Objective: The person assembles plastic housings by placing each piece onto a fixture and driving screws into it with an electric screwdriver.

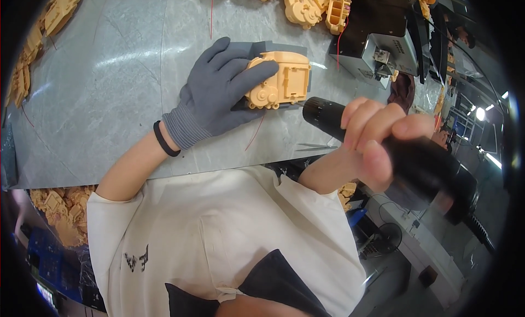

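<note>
My left hand [224, 84], in a grey knit glove, is closed over a yellow-orange plastic housing [292, 79]. The housing lies on a dark grey block or fixture [302, 50] on the table. My bare right hand [377, 131] is wrapped round a black electric screwdriver [322, 113], held slanting with its cable trailing off to the lower right. The driver's tip meets the housing's near right edge; whether it sits on a screw is too small to tell. A red wire [255, 132] comes out from under the housing toward me.
A black and silver box-shaped machine [377, 38] stands at the back right. More yellow-orange housings [307, 8] lie along the far edge, others [22, 71] at the far left. Tweezers [317, 147] rest near the table's front edge. A heap of housings [65, 213] sits below the table, left.
</note>
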